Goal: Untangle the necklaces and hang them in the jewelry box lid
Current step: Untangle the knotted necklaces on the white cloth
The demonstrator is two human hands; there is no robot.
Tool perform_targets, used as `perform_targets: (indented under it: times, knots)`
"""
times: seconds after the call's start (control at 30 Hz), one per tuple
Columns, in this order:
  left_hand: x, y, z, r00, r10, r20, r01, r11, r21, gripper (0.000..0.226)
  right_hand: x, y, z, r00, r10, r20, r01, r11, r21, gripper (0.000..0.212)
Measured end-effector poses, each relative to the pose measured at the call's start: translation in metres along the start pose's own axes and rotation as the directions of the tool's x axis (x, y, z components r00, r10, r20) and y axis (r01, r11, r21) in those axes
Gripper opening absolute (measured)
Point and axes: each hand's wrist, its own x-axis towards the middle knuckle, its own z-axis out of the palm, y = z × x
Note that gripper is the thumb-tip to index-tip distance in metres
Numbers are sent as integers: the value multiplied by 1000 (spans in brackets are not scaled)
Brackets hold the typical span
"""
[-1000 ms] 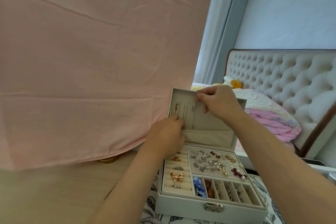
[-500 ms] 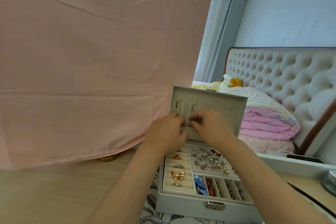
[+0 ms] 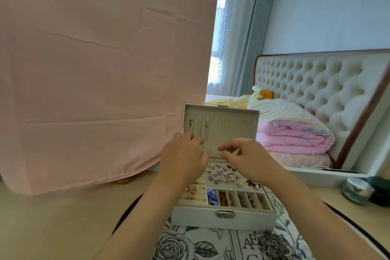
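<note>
A white jewelry box (image 3: 200, 215) stands open on a floral mat, its lid (image 3: 232, 116) upright. Thin necklaces (image 3: 200, 126) hang from the hooks at the lid's left; the hooks to the right are bare. My left hand (image 3: 183, 160) grips the top edge of the lid's pocket (image 3: 211, 150) at its left end. My right hand (image 3: 249, 158) hovers before the pocket's right part with thumb and forefinger close together; no chain shows between them. A tangled heap of chains (image 3: 274, 245) lies on the mat in front of the box.
A pink cloth (image 3: 95, 69) hangs over the left half of the view down to the tabletop. A glass jar (image 3: 356, 191) stands at the right. The floral mat (image 3: 190, 243) lies under the box. Behind are a bed and a folded pink quilt (image 3: 295, 133).
My right hand came down from the lid's hooks to the pocket, met my left hand there, then drew off to the right. The left hand stayed at the pocket.
</note>
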Motion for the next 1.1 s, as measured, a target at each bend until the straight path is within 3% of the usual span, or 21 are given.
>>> perform_targets:
  times: [0.17,0.37,0.63,0.73,1.0,1.1]
  knots:
    - [-50,50,-15,990,120,77,-102,974,-204,23,-70,-2,-12,987,37,156,-60,988,143,12]
    - [-107,86,0,937,242,251,-172,947,-271,20,-140,20,-21,946,134,296,-137,990,-9,12]
    - [-131,109,35,875,357,326,-245,909,-338,40,-176,67,-7,973,185,134,-158,969,-192,14]
    - [-128,108,41,847,392,360,-278,902,-330,41,-176,72,-6,966,201,161,-184,977,-111,25]
    - [-133,93,41,885,344,315,-265,926,-269,39,-174,74,-2,960,142,240,-167,982,87,30]
    - [-135,90,39,897,323,302,-262,938,-227,33,-170,80,-5,976,154,155,-179,969,168,23]
